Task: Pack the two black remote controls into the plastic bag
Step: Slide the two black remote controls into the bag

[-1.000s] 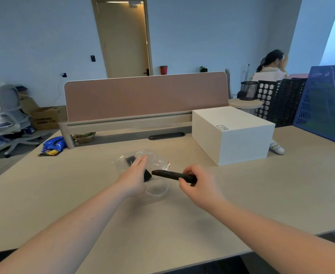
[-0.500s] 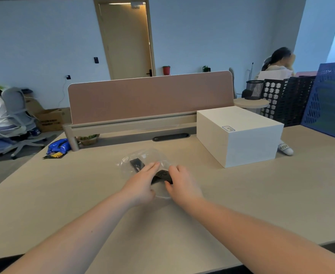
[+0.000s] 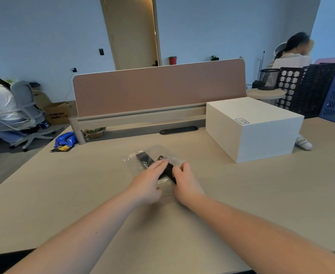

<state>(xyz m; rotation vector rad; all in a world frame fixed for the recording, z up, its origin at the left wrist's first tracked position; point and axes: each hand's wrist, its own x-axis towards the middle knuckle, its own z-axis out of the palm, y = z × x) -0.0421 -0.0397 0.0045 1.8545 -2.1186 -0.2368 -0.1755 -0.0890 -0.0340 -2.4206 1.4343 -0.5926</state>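
Observation:
A clear plastic bag (image 3: 159, 150) lies on the beige desk (image 3: 63, 194) in front of me. One black remote control (image 3: 144, 160) is inside it, pointing to the far left. The second black remote control (image 3: 169, 170) lies across the first, its far end under the plastic and its near end at the bag's mouth. My left hand (image 3: 145, 183) rests on the bag and holds its edge, fingers laid over both remotes. My right hand (image 3: 186, 181) grips the near end of the second remote. My hands hide the mouth of the bag.
A white box (image 3: 251, 131) stands to the right, with a small white object (image 3: 304, 143) beside it. A pink divider panel (image 3: 158, 89) runs along the back. A blue packet (image 3: 65, 139) lies at the far left edge. Black and blue crates (image 3: 320, 89) stand at the right.
My right hand has brought the second remote from the right to the bag and slid it in beside the first. My left hand stayed on the bag.

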